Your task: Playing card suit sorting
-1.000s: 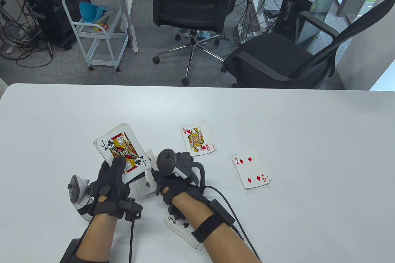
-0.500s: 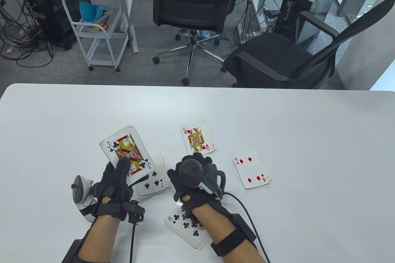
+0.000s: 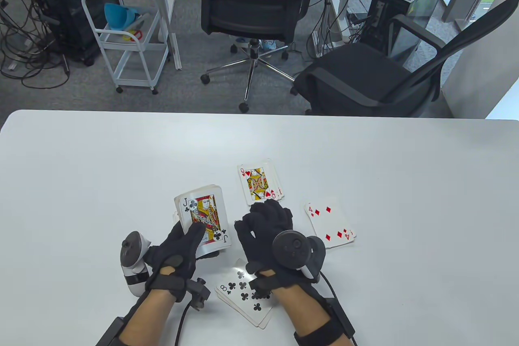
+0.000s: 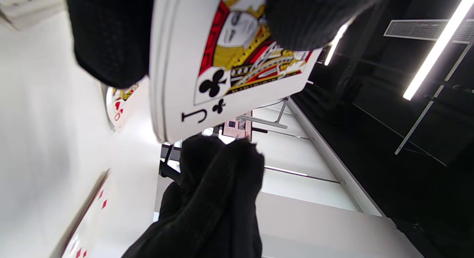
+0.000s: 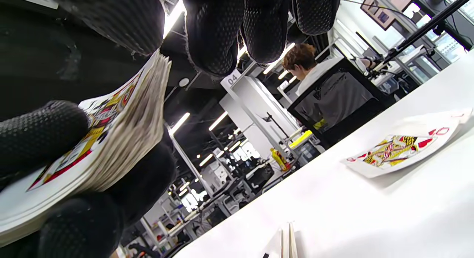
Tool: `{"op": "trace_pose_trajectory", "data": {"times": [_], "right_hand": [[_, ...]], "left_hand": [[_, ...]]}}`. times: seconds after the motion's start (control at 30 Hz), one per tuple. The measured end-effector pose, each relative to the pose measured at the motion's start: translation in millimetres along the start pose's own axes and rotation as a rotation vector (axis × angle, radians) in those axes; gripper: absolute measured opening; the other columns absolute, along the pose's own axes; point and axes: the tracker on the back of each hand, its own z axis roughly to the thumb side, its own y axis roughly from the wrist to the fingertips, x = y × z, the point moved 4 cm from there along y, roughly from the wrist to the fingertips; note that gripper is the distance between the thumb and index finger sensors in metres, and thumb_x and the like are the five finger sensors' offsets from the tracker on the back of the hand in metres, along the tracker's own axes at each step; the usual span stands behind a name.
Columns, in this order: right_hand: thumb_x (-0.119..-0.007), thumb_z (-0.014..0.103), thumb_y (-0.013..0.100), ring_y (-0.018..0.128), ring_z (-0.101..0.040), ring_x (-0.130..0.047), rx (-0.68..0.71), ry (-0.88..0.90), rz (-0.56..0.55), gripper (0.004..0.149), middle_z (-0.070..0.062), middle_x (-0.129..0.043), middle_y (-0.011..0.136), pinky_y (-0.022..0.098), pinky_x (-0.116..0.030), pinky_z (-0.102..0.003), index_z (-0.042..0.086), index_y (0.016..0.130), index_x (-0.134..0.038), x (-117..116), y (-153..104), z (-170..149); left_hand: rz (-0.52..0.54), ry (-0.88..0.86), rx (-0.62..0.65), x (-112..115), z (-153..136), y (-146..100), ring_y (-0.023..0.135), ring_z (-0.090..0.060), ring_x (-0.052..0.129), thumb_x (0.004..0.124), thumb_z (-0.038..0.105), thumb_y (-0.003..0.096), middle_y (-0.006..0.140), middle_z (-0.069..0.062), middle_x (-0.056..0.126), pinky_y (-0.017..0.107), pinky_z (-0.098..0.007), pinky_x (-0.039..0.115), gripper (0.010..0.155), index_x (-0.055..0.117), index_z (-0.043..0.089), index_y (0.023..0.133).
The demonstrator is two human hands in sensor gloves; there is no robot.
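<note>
The left hand (image 3: pixel 178 250) had its fingers (image 3: pixel 194 233) clamped on the deck (image 3: pixel 202 218), thumb lying across the jack of clubs (image 3: pixel 204 216) on top. Just beside it, the right hand (image 3: pixel 265 232) hung with fingers relaxed and apart, holding nothing. On the bench (image 3: pixel 365 151) lay the hearts pile (image 3: pixel 259 183), the diamonds pile (image 3: pixel 329 222) and, nearest the person, the clubs pile (image 3: pixel 243 297). To do this step well, the right hand should probably pinch only the jack's free edge, slide it clear without dragging the card beneath, and lay it square on the clubs.
</note>
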Motion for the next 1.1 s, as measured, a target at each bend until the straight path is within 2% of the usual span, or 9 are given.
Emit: {"op": "trace_pose_trajectory", "data": {"times": [0.2, 0.4, 0.5, 0.63, 0.73, 0.83, 1.1], "right_hand": [[-0.074, 0.052, 0.054, 0.1, -0.052, -0.044, -0.01, 0.009, 0.029, 0.055, -0.022, -0.059, 0.104, 0.066, -0.031, -0.075, 0.01, 0.09, -0.072, -11.0, -2.3, 0.3], [-0.078, 0.056, 0.052, 0.1, -0.052, -0.045, -0.064, 0.049, -0.013, 0.062, -0.022, -0.057, 0.104, 0.066, -0.032, -0.074, 0.01, 0.092, -0.066, -7.8, -3.8, -7.0], [-0.08, 0.055, 0.051, 0.099, -0.051, -0.049, -0.072, 0.077, -0.031, 0.057, -0.02, -0.06, 0.102, 0.066, -0.034, -0.074, 0.011, 0.086, -0.069, -5.4, -4.1, -9.7], [-0.083, 0.046, 0.051, 0.097, -0.049, -0.057, -0.063, 0.125, -0.07, 0.047, -0.018, -0.068, 0.097, 0.067, -0.038, -0.073, 0.008, 0.077, -0.075, -1.4, -4.4, -7.9], [-0.08, 0.038, 0.053, 0.096, -0.048, -0.062, -0.038, 0.146, -0.074, 0.04, -0.017, -0.073, 0.096, 0.067, -0.04, -0.073, 0.007, 0.078, -0.079, -1.2, -3.5, -7.2], [-0.078, 0.035, 0.054, 0.096, -0.048, -0.06, -0.051, 0.147, -0.074, 0.038, -0.018, -0.072, 0.097, 0.067, -0.042, -0.072, 0.007, 0.08, -0.083, -0.7, -3.9, -8.4], [-0.08, 0.034, 0.053, 0.098, -0.049, -0.054, -0.085, 0.153, -0.12, 0.039, -0.018, -0.067, 0.099, 0.067, -0.041, -0.072, 0.013, 0.086, -0.08, 6.6, -3.1, -13.7]], "left_hand": [[-0.043, 0.077, -0.03, 8.3, -6.1, -0.1, 0.079, -0.03, 0.098, 0.082, 0.046, 0.0531, 0.097, -0.002, 0.084, 0.047, -0.041, 0.095, 0.058, 0.062, 0.024, 0.103], [-0.099, 0.126, -0.046, 19.1, -8.9, 0.0, 0.079, -0.028, 0.099, 0.087, 0.042, 0.0522, 0.097, -0.001, 0.084, 0.047, -0.04, 0.096, 0.058, 0.063, 0.025, 0.103], [-0.119, 0.137, -0.049, 23.0, -9.3, -0.4, 0.079, -0.028, 0.099, 0.089, 0.04, 0.0518, 0.097, 0.0, 0.085, 0.047, -0.039, 0.096, 0.059, 0.063, 0.025, 0.103], [-0.114, 0.114, -0.06, 22.1, -12.9, -0.2, 0.078, -0.028, 0.1, 0.088, 0.042, 0.0519, 0.096, -0.001, 0.085, 0.046, -0.039, 0.096, 0.059, 0.063, 0.025, 0.102], [-0.109, 0.087, -0.071, 19.0, -15.9, 0.2, 0.077, -0.029, 0.099, 0.086, 0.046, 0.0521, 0.096, -0.002, 0.085, 0.046, -0.039, 0.096, 0.059, 0.063, 0.024, 0.102], [-0.101, 0.063, -0.075, 16.7, -17.5, 1.0, 0.077, -0.03, 0.099, 0.083, 0.048, 0.0525, 0.096, -0.003, 0.084, 0.046, -0.039, 0.095, 0.06, 0.063, 0.023, 0.103], [-0.089, -0.063, -0.082, 11.6, -18.2, 1.6, 0.079, -0.031, 0.097, 0.079, 0.053, 0.0535, 0.097, -0.004, 0.084, 0.047, -0.041, 0.095, 0.06, 0.063, 0.023, 0.103]]}}
